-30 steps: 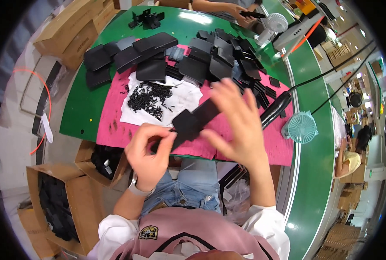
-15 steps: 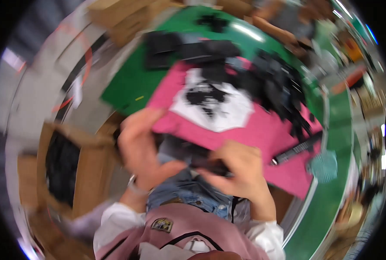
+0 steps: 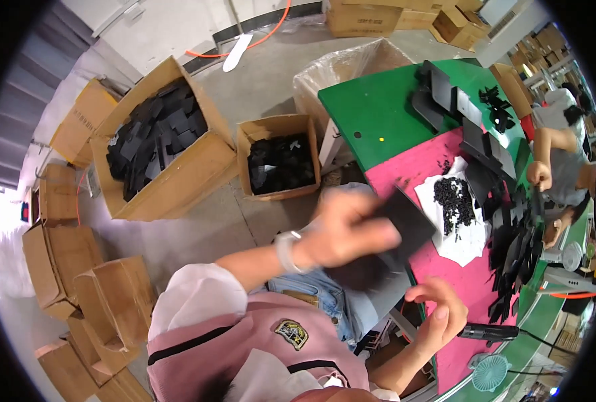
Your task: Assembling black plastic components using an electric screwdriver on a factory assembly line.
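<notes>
My left hand, smeared by motion, has its thumb and fingers on a flat black panel in front of the pink mat. A darker blurred part below the hand is hard to make out. At the mat's near edge, my right hand is raised and holds nothing, its fingers bent and apart. Beyond it lies a black corded cylindrical tool. A white cloth or sheet carrying many small black bits spreads over the mat. Several black parts are heaped beyond it.
Left of the green table stand a large carton and a smaller carton, both with black parts inside. More cartons stand farther left. A teal fan sits at the right edge. Another person's hand is across the table.
My view has swung left, bringing the cartons into sight. My left hand has moved with the black panel toward the mat's left side. My right hand, earlier at a dark piece, is now free of it.
</notes>
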The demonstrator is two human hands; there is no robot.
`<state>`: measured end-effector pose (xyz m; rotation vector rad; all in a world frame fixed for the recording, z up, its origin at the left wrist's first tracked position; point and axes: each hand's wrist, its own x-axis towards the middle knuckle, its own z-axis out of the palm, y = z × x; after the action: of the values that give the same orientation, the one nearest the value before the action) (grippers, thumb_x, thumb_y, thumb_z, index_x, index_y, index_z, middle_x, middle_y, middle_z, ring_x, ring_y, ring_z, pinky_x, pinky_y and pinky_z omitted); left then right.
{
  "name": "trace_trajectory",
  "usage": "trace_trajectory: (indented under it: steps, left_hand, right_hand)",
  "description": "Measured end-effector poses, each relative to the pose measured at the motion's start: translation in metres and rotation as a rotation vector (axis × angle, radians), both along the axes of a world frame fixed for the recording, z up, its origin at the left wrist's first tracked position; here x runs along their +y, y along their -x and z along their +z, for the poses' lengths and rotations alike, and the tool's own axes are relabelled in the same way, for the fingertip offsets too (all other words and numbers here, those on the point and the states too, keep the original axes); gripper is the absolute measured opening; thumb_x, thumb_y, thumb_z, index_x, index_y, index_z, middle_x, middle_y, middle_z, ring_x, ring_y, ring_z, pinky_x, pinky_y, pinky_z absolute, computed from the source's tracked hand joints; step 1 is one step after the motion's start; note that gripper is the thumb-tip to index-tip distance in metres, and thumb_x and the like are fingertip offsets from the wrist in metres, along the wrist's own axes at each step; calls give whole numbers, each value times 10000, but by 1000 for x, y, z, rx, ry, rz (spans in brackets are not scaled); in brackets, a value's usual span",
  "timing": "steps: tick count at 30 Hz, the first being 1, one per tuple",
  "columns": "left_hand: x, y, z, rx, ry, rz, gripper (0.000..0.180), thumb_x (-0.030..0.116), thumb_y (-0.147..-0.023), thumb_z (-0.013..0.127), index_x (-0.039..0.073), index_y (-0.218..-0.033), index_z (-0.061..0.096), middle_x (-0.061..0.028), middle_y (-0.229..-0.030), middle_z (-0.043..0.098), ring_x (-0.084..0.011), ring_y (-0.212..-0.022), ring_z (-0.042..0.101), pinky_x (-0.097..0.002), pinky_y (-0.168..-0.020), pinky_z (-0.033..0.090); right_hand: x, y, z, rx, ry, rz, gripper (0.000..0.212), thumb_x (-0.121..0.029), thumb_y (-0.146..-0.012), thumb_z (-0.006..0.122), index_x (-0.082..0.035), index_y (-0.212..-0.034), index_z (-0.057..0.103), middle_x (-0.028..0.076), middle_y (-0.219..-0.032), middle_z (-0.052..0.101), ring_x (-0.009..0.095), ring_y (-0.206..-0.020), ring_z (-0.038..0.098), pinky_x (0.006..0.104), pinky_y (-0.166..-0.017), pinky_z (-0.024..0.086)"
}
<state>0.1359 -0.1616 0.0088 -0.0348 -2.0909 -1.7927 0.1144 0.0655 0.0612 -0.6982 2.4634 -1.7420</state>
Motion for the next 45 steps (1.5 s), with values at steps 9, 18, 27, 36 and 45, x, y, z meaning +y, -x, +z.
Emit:
trace_trajectory:
  steps: [9,18,27,36,45]
  left_hand:
    - [-412,-116,-194,65,-923,1204,609,404,-840,573,32,-1306,452,-206,-1293,494,-310,-1193,483,-462,-1040,356]
    - [-401,-118,-265,-185,-767,1199,458,299,-824,651,45,-1194,560,-69,-1238,553,-218,-1111,548,-435,-959,389]
    - [-218,25,-106,64,-575,575,215,131,-906,565,23,-1092,579,-25,-873,578,-128,-786,541,-274,-744,447]
    - [-14,96,-1,161,175,-44,104,47,-857,582,-5,-934,627,-51,-833,617,-145,-747,594,-252,-677,476]
    - [80,137,16,206,1125,-59,195,144,-706,728,16,-810,624,-115,-832,568,-306,-851,564,-418,-708,465]
  right_hand:
    - [21,6,-6,127,-271,101,220,-56,-746,696,3,-957,674,115,-775,685,194,-665,672,293,-580,510]
    - [34,88,6,743,-651,-393,504,-46,-698,680,-28,-1182,539,180,-1137,578,301,-1055,581,369,-804,503]
    - [56,164,-34,766,-1027,-531,335,-101,-752,596,7,-1069,607,214,-1212,555,314,-1164,536,438,-841,504]
    - [91,135,7,1164,-756,-682,195,-28,-789,595,12,-979,574,154,-973,656,238,-827,677,301,-621,544]
    - [92,1,-20,1086,-820,-325,257,-41,-763,649,62,-997,625,207,-973,660,284,-924,677,294,-593,543]
